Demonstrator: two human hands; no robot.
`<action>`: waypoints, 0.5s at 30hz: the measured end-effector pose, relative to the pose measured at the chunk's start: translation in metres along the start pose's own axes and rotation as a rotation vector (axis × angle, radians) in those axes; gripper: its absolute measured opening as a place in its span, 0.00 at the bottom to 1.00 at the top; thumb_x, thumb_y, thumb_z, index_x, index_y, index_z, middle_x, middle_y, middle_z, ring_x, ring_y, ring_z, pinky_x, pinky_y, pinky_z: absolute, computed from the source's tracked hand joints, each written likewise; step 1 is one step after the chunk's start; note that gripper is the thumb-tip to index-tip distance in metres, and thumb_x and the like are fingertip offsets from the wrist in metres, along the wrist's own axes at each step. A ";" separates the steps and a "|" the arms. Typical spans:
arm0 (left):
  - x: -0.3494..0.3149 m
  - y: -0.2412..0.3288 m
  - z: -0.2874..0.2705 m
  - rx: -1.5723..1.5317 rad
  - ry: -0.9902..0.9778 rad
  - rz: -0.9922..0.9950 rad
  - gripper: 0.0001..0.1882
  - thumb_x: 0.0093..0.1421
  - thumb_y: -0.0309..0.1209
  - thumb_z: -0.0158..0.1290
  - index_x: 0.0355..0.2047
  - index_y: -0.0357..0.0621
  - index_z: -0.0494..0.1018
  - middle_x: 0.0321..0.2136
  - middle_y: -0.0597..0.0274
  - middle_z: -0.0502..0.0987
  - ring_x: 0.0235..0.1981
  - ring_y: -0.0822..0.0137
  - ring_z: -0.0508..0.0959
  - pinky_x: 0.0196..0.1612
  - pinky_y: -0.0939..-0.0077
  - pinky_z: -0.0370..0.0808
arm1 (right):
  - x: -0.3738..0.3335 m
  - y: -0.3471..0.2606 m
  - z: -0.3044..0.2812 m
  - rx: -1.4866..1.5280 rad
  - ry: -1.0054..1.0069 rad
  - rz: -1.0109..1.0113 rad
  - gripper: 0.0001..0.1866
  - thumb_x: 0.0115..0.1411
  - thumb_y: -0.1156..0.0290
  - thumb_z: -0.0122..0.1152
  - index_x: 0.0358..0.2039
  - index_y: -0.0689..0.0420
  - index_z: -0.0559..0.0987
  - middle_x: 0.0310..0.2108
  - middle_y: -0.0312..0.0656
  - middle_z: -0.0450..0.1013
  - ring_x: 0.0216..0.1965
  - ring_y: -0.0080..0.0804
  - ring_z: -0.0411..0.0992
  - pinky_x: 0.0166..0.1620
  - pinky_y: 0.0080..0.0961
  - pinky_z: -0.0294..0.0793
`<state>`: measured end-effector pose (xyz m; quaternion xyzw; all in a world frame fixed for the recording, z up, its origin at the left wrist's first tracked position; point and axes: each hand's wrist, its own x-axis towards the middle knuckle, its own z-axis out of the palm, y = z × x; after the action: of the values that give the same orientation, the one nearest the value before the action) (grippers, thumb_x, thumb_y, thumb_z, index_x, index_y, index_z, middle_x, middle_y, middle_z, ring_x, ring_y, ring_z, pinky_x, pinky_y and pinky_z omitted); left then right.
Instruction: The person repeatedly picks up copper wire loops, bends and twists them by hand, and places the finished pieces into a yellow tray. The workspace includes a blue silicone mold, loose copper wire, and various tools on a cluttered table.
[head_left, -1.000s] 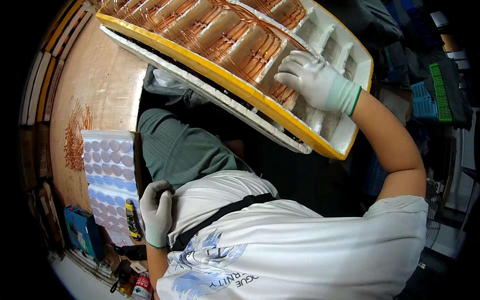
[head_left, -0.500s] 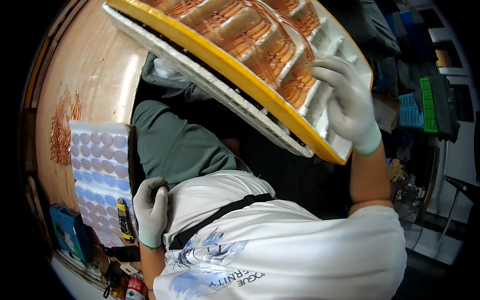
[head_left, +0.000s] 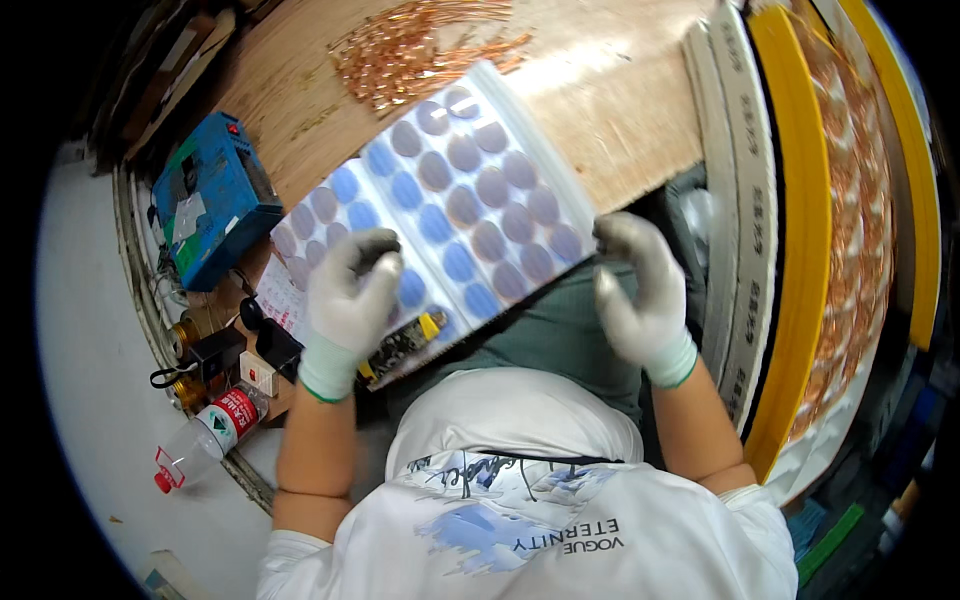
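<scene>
My left hand (head_left: 352,300), in a white glove with a green cuff edge, hovers over the left part of a sheet of round lilac and blue discs (head_left: 485,187). Its fingers are bent, and a gap shows between thumb and forefinger with nothing in it. Close by its wrist, a yellow-and-black utility knife (head_left: 403,346) lies on the sheet's near edge. At the sheet's right corner is my gloved right hand (head_left: 645,300), thumb and fingers apart, holding nothing. Whether either hand touches the sheet I cannot tell.
Copper wire pieces (head_left: 400,55) lie heaped on the wooden table (head_left: 640,120). A blue box (head_left: 215,205) and a plastic bottle (head_left: 215,430) are at left. White foam slabs (head_left: 745,200) and a yellow-edged tray (head_left: 795,260) of copper parts stand at right.
My right hand has left the yellow-edged tray and come to the sheet. My left hand has moved from my side to above the sheet. The view has turned toward the table.
</scene>
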<state>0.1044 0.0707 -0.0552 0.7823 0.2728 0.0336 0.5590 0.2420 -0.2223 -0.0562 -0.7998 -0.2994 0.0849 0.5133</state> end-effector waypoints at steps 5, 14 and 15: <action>0.115 -0.008 -0.060 0.407 0.049 0.078 0.15 0.66 0.34 0.54 0.46 0.33 0.77 0.36 0.61 0.80 0.33 0.71 0.78 0.39 0.75 0.75 | 0.177 0.034 0.053 -0.167 -0.106 -0.081 0.26 0.61 0.63 0.60 0.57 0.63 0.74 0.51 0.54 0.78 0.51 0.49 0.77 0.56 0.39 0.75; 0.291 -0.053 -0.050 -0.353 0.237 -0.414 0.20 0.69 0.45 0.54 0.51 0.42 0.75 0.47 0.58 0.77 0.50 0.62 0.76 0.57 0.65 0.76 | 0.320 0.050 0.221 -0.612 -0.335 0.109 0.45 0.60 0.46 0.61 0.66 0.69 0.66 0.60 0.66 0.70 0.63 0.60 0.68 0.66 0.40 0.66; 0.291 -0.064 -0.060 -0.379 0.200 -0.403 0.20 0.69 0.45 0.55 0.51 0.42 0.74 0.47 0.59 0.76 0.51 0.62 0.75 0.58 0.65 0.76 | 0.319 0.047 0.227 -0.553 -0.337 0.129 0.45 0.60 0.46 0.61 0.66 0.69 0.66 0.60 0.67 0.70 0.63 0.60 0.68 0.66 0.41 0.66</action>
<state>0.3054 0.2714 -0.1634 0.5868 0.4652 0.0491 0.6609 0.4169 0.1198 -0.1465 -0.9008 -0.3406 0.1641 0.2135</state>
